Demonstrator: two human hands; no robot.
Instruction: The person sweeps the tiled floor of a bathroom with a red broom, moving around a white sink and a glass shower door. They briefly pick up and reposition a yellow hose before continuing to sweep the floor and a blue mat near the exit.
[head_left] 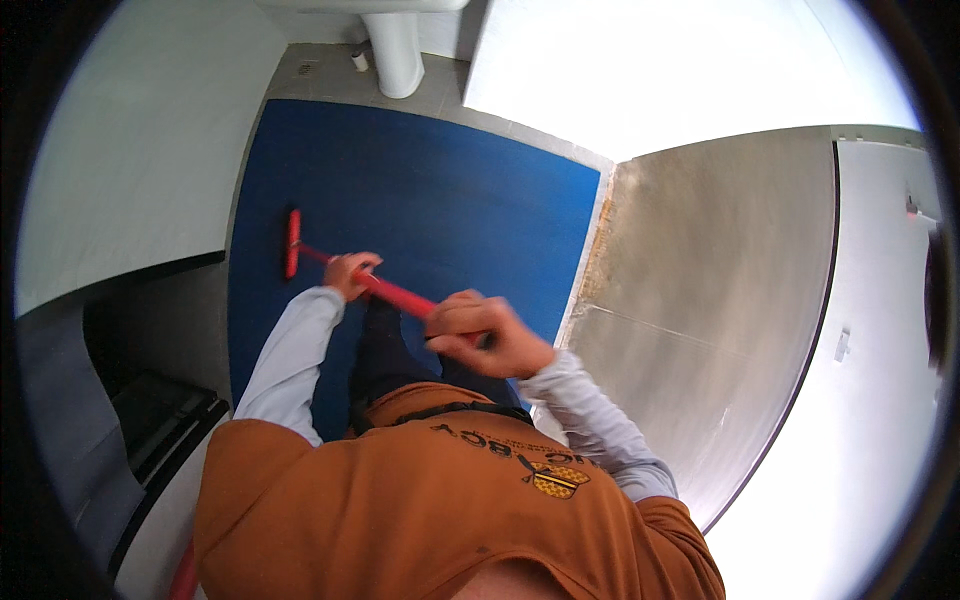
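Observation:
A red long-handled broom slants across in front of me, its narrow red head over the left part of a blue mat. Whether its bristles touch the mat, I cannot tell. My left hand is closed round the handle's lower stretch, on the side toward the head. Higher up, near the handle's top end, my right hand grips it with the fingers wrapped round. The right hand is slightly blurred.
Beyond the mat stands a white pedestal under a basin, with a small white object beside it. A pale wall and a black-edged unit lie left. To the right is a brownish, stained panel.

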